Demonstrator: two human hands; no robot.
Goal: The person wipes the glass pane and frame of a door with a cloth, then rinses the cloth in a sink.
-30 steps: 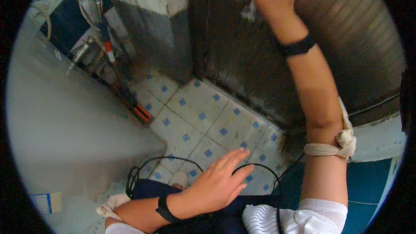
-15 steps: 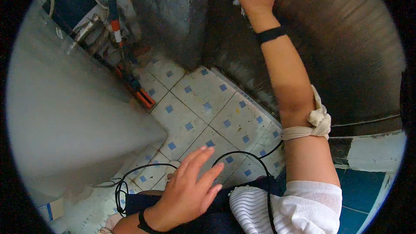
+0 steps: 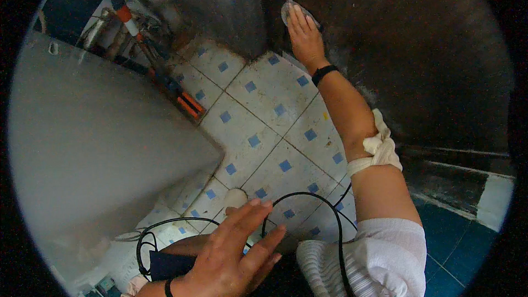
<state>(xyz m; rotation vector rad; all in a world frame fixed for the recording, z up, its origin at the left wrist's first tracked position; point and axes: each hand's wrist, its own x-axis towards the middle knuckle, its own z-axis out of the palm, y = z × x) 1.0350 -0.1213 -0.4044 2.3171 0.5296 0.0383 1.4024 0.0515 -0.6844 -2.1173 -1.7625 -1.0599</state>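
My right hand (image 3: 306, 38) reaches up and away, its fingers laid over a grey scouring pad (image 3: 286, 13) that is pressed against a dark brown upright surface (image 3: 385, 49). Part of the pad is covered by my fingers, so I cannot tell its exact make. My left hand (image 3: 223, 253) is low in front of my body, its fingers stretched out and apart, with nothing in it. A black cable (image 3: 308, 193) loops behind it across my front.
A pale grey smooth panel (image 3: 110, 143) fills the left side. Behind it stand pipes (image 3: 127, 22) with an orange-and-black piece (image 3: 190, 105) at the floor. The floor has white tiles (image 3: 264, 126) with blue diamonds. Teal tiles (image 3: 440, 242) lie at the lower right.
My right hand has come down and slightly left along the dark surface with the pad, which shows more now. The left hand has lowered slightly, staying open. The view has shifted.
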